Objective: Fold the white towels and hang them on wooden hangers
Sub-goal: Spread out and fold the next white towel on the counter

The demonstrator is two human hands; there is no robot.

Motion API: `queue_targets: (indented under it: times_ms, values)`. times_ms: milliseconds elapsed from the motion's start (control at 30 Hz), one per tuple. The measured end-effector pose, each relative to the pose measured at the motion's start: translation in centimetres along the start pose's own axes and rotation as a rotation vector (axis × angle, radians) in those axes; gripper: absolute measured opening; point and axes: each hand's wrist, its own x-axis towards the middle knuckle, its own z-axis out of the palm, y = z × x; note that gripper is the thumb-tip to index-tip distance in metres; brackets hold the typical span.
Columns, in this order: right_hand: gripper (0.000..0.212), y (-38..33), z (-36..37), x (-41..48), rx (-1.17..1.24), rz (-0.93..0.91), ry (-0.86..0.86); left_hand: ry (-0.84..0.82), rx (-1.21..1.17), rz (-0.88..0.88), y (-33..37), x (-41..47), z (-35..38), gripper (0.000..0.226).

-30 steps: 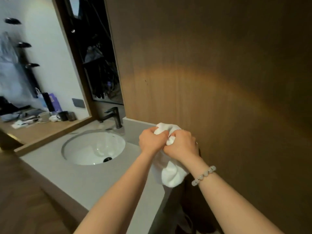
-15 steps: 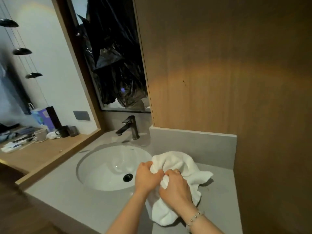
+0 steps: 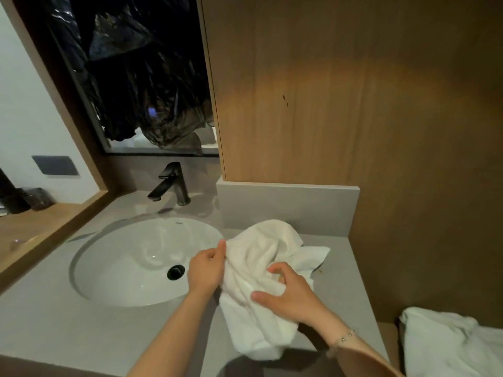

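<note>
A crumpled white towel point(image 3: 268, 254) lies on the grey counter point(image 3: 54, 322) just right of the sink, its near end hanging over the front edge. My left hand point(image 3: 205, 270) pinches the towel's left edge between thumb and fingers. My right hand point(image 3: 288, 293) rests on the towel's middle with curled fingers gripping a fold of cloth. A second white towel point(image 3: 449, 346) lies in a heap at the lower right, beyond the counter's end. No wooden hanger is in view.
A round white sink point(image 3: 130, 262) with a black drain sits left of the towel, a dark faucet point(image 3: 174, 183) behind it. A wooden wall panel point(image 3: 353, 104) rises behind the grey backsplash point(image 3: 285, 205). A mirror point(image 3: 136, 77) and a wooden shelf point(image 3: 40, 224) are at the left.
The towel came down from in front of the wall onto the counter. My hands, bunched together before, have moved apart along the cloth. The view dropped and shifted right, showing the second towel.
</note>
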Motion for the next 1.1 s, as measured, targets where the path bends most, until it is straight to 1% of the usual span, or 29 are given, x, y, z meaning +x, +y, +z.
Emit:
queue_targets:
  times_ms: [67,133,200,267,300,333,367,400,467,533,600,700,800,900,933,967,1033,1067,1100]
  values:
    - [0.037,-0.2,-1.4,0.1,0.162,0.015,0.069,0.038,-0.017,-0.13,0.5,1.0,0.6,0.054]
    - [0.022,-0.4,-3.2,-0.1,0.362,0.063,0.141,0.01,-0.035,-0.231,0.3,1.8,1.5,0.052]
    - [0.024,0.3,-5.1,-0.4,0.53,0.104,0.193,-0.063,-0.059,-0.281,0.2,2.1,2.0,0.06]
    - [0.029,1.1,-6.9,-0.6,0.66,0.114,0.234,-0.143,-0.126,-0.344,0.2,2.2,2.4,0.078]
    - [0.032,1.6,-7.7,-0.7,0.703,0.114,0.261,-0.196,-0.167,-0.366,0.1,2.1,2.6,0.076]
    - [0.035,2.1,-8.5,-0.8,0.739,0.112,0.299,-0.262,-0.199,-0.368,-0.1,2.0,2.7,0.06]
    - [0.038,2.6,-9.3,-0.9,0.784,0.109,0.34,-0.336,-0.193,-0.366,0.0,1.7,2.6,0.036]
    - [0.039,3.2,-10.1,-1.1,0.845,0.107,0.381,-0.401,-0.175,-0.368,0.0,1.3,2.6,0.023]
    - [0.037,4.1,-11.5,-1.9,0.98,0.112,0.445,-0.487,-0.176,-0.363,-0.1,1.0,2.2,0.027]
    - [0.033,5.4,-12.6,-2.7,1.055,0.133,0.486,-0.523,-0.182,-0.315,0.1,1.1,1.6,0.026]
    - [0.031,6.9,-12.9,-3.3,1.083,0.182,0.508,-0.492,-0.157,-0.244,0.3,1.3,0.9,0.021]
    - [0.034,9.1,-12.6,-3.3,1.079,0.262,0.528,-0.421,-0.075,-0.145,0.3,1.2,-0.2,0.017]
    - [0.034,9.8,-12.3,-2.5,1.074,0.279,0.526,-0.292,0.034,-0.058,-0.4,1.2,-1.0,0.013]
    - [0.03,8.6,-11.9,-1.6,1.029,0.262,0.481,-0.171,0.214,-0.048,-1.2,1.1,-1.9,0.023]
    - [0.03,7.9,-11.6,-1.2,0.994,0.256,0.457,-0.163,0.323,-0.068,-1.4,1.1,-2.1,0.028]
    - [0.031,7.3,-11.3,-0.7,0.956,0.243,0.429,-0.191,0.452,-0.096,-1.2,1.2,-2.3,0.029]
    - [0.033,5.8,-10.7,0.1,0.886,0.191,0.359,-0.276,0.769,-0.126,0.2,1.3,-2.8,0.016]
    - [0.034,4.9,-10.5,0.2,0.845,0.161,0.316,-0.299,0.924,-0.106,1.4,1.5,-3.0,0.021]
    - [0.035,3.8,-10.4,0.4,0.803,0.126,0.259,-0.311,1.033,-0.043,2.7,1.8,-3.0,0.036]
